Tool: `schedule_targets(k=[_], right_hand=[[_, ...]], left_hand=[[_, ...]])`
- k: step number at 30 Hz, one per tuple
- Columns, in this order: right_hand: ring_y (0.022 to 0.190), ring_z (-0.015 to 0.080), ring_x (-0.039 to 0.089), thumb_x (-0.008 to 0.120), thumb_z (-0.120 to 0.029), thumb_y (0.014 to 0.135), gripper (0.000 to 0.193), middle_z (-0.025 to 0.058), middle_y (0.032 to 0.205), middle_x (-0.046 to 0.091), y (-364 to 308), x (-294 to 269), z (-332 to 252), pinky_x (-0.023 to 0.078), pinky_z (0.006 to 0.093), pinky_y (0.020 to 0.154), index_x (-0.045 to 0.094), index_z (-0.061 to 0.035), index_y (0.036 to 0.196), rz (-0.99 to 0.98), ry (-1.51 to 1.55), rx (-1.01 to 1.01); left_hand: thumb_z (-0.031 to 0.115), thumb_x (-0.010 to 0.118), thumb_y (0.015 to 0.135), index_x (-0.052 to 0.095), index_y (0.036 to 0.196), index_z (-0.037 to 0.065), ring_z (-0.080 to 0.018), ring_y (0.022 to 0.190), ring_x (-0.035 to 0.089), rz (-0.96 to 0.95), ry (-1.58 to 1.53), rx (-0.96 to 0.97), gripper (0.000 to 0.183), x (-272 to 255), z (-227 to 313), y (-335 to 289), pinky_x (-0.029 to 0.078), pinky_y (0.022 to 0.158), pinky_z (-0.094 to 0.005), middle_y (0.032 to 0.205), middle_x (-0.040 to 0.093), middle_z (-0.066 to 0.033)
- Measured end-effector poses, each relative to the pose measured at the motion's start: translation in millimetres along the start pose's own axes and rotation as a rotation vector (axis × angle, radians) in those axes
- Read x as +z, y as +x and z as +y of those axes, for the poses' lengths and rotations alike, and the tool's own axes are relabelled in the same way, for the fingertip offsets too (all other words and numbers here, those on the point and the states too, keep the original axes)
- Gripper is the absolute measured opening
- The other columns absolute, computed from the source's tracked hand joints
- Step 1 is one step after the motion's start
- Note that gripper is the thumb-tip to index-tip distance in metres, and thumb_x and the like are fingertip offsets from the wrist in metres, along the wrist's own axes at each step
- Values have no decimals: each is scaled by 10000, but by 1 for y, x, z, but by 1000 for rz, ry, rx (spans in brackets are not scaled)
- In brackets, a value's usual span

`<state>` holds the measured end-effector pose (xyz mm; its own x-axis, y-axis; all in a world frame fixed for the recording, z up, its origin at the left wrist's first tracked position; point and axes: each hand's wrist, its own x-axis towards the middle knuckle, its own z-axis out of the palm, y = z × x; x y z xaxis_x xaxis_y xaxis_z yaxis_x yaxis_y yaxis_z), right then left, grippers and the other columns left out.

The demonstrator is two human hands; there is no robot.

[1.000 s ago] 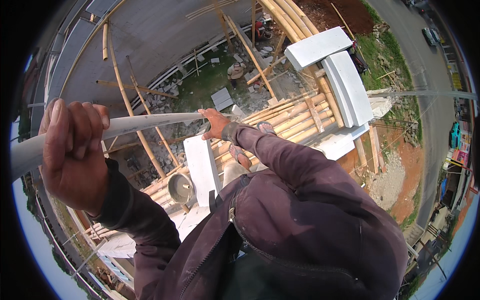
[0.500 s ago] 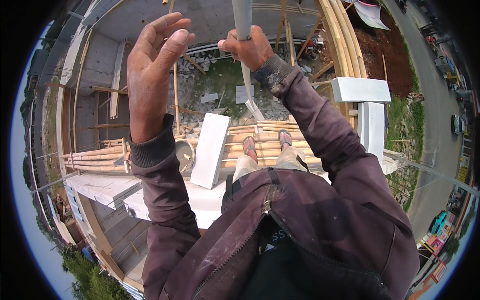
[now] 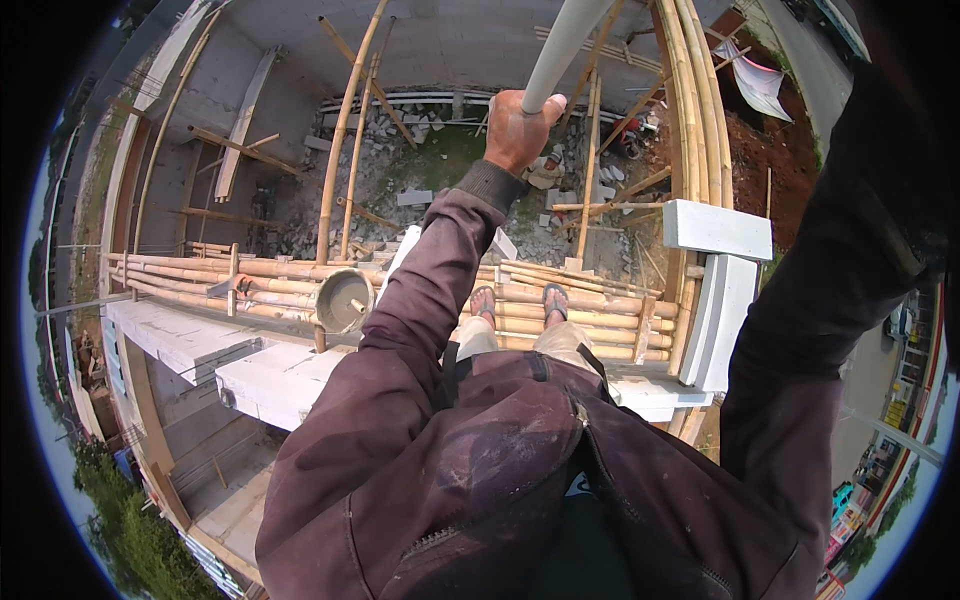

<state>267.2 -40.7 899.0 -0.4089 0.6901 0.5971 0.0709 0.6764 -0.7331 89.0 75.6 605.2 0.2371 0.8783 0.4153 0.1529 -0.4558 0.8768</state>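
Observation:
My left hand (image 3: pixel 522 130) is wrapped round a pale grey pipe (image 3: pixel 568 45), which runs up out of the top of the picture. Below the fist the pipe does not show. My right arm (image 3: pixel 815 280) is raised along the right side, and its hand is lost past the dark rim. Behind my left sleeve the edge of a white building block (image 3: pixel 406 245) peeks out. Left of that sleeve stands a round bucket (image 3: pixel 345 300) with grey mortar and a handle in it.
My feet (image 3: pixel 555 300) stand on a bamboo scaffold (image 3: pixel 510 325) high above a rubble-strewn ground. White blocks (image 3: pixel 718 230) are stacked at the right by upright bamboo poles (image 3: pixel 692 110). Another person (image 3: pixel 545 172) is down below. A block wall (image 3: pixel 270 385) runs near me.
The pipe has passed from my right hand to my left, which was open before. My right arm has swung up to the right rim. The pipe's visible part is higher.

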Motion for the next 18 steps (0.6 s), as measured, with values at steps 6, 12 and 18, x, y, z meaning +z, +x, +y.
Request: schedule_targets(k=[6, 12, 18], right_hand=[[1403, 267, 394, 654, -175, 841, 724, 136, 1526, 397, -121, 75, 182, 421, 393, 1061, 385, -20, 1495, 210, -30, 631], [1132, 301, 603, 808, -488, 711, 746, 188, 1208, 628, -176, 222, 318, 459, 391, 987, 597, -37, 1266, 318, -60, 877], [597, 164, 536, 736, -249, 804, 297, 49, 619, 569, -127, 237, 350, 459, 342, 619, 601, -6, 700, 579, -146, 561]], left_hand=[[158, 609, 876, 645, 1029, 81, -217, 747, 644, 27, 563, 428, 176, -45, 65, 74, 509, 692, -359, 839, 654, -121], [67, 578, 837, 695, 1102, 110, -269, 791, 645, -118, 510, 204, 293, -61, 131, 69, 499, 689, -386, 826, 653, -141], [73, 610, 812, 669, 868, 94, -246, 770, 655, 278, 885, 890, 84, -66, 186, 52, 505, 664, -377, 786, 659, -120]])
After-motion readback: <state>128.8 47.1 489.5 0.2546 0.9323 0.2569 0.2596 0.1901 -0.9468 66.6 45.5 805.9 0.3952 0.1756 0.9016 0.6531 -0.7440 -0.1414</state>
